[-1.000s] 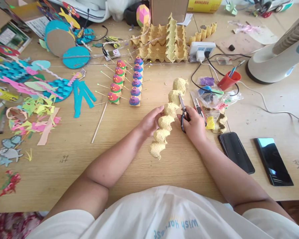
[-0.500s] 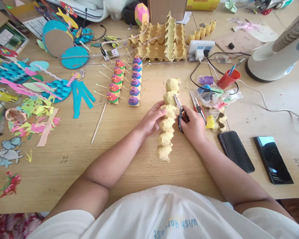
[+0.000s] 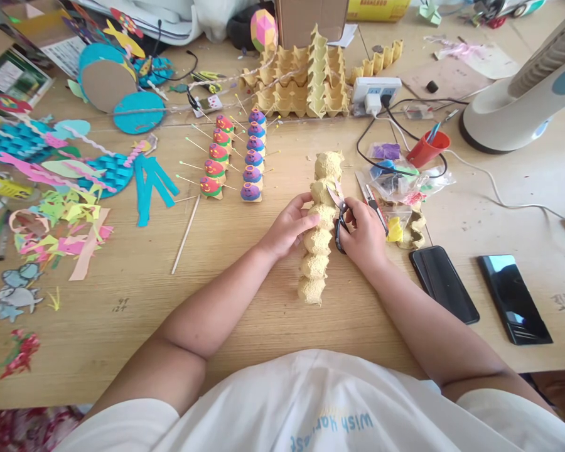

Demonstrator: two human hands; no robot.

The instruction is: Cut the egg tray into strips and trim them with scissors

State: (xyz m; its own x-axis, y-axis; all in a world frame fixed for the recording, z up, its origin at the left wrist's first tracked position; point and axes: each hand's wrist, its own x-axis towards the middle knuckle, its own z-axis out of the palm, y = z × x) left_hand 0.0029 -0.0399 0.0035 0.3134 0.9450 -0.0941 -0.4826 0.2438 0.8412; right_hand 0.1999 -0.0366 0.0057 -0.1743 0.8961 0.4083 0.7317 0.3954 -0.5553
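Since the picture one second ago, the near end of the egg-carton strip [image 3: 317, 238] has swung rightward. Head view: the strip lies between the hands, over the middle of the table [image 3: 245, 301]; whether it touches the wood cannot be told. Left hand [image 3: 289, 225]: part-curled, thumb and fingers pinching the strip's left edge. Right hand [image 3: 365, 231]: closed around the handles of the scissors [image 3: 341, 208], blades parted at the right edge. For a clean trim, brace beside the cut, keep fingertips clear and snip shallowly. Long axis: near to far, far end slightly right; domes face up.
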